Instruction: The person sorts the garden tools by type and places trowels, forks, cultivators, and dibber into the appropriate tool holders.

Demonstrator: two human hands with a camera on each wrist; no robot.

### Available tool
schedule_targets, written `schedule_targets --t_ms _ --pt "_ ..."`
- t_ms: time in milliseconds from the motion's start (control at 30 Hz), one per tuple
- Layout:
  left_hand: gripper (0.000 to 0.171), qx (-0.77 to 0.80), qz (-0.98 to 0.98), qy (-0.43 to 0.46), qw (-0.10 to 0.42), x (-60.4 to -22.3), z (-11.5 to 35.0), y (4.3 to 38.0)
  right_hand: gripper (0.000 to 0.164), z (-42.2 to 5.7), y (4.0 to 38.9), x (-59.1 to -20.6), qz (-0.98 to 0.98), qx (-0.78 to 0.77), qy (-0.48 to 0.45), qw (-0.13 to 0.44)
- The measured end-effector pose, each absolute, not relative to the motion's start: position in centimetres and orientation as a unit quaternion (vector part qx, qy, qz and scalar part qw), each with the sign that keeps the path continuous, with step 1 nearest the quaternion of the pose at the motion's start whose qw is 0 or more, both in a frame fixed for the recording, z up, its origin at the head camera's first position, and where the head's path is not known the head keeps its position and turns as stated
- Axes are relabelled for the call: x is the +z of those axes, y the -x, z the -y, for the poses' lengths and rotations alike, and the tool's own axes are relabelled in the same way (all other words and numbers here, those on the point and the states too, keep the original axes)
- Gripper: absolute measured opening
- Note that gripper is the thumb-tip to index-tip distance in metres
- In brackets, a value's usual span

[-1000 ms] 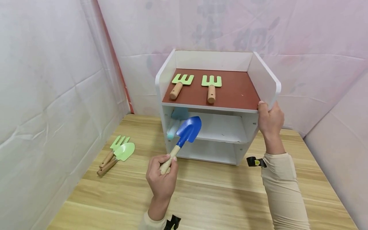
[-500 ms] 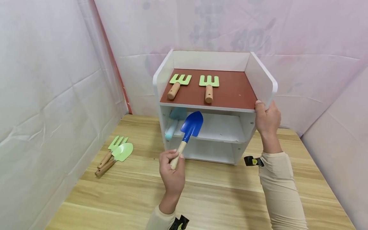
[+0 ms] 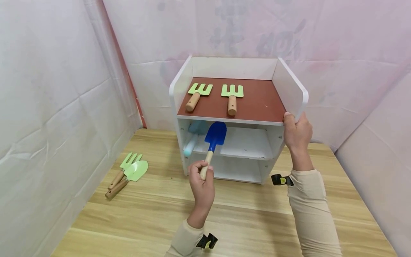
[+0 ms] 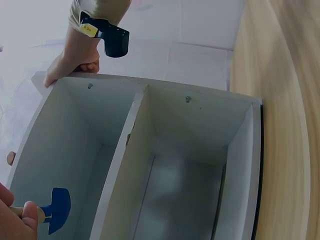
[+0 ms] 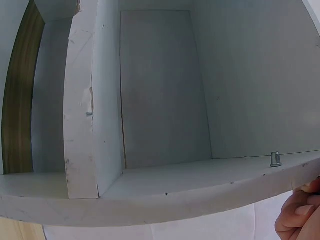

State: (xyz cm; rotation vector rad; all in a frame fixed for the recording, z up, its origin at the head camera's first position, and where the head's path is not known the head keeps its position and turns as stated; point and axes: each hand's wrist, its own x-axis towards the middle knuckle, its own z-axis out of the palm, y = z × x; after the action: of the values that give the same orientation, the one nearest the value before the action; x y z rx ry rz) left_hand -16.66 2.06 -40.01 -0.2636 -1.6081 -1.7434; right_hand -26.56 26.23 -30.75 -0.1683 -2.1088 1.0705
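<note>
My left hand (image 3: pixel 203 187) grips the pale wooden handle of a small trowel with a blue blade (image 3: pixel 216 134). The blade points away from me, in front of the opening of the white shelf unit's (image 3: pixel 278 142) middle level. At the left of that level lies a light blue trowel (image 3: pixel 191 144), handle outward. My right hand (image 3: pixel 298 134) grips the unit's right side panel at the front corner of the brown top. In the left wrist view, the blue blade (image 4: pixel 60 210) overlaps the upper compartment. The right wrist view shows part of my right hand (image 5: pixel 300 212) at the panel's edge.
Two green hand forks, one left (image 3: pixel 196 95) and one right (image 3: pixel 232 98), lie on the brown top. On the wooden table (image 3: pixel 147 214), left of the unit, a green trowel (image 3: pixel 136 170) overlaps another green fork (image 3: pixel 123 170). Pale cloth (image 3: pixel 77 107) hangs around the table.
My left hand has carried the blue trowel right and forward, and its blade now points more directly at the middle level. The right hand keeps its grip on the unit.
</note>
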Motion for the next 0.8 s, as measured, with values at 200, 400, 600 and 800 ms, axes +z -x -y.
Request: schedule_targets --t_ms 200,400,600,800 --pt "0.025 -0.715 0.623 0.075 0.308 -38.4 -2.7 16.6 0.033 -26.3 26.5 -30.8 0.823 0.417 0.070 0.378" --pt "0.030 -0.728 0.628 0.045 0.272 -38.4 -3.2 17.6 0.035 -26.4 26.7 -30.7 0.822 0.415 0.070 0.384" --pt "0.031 -0.730 0.636 0.025 0.249 -38.3 -3.7 18.2 0.036 -26.4 26.7 -30.8 0.821 0.418 0.070 0.383" --pt "0.032 -0.720 0.645 0.031 0.254 -38.3 -4.3 18.7 0.038 -26.2 26.6 -30.9 0.821 0.423 0.064 0.378"
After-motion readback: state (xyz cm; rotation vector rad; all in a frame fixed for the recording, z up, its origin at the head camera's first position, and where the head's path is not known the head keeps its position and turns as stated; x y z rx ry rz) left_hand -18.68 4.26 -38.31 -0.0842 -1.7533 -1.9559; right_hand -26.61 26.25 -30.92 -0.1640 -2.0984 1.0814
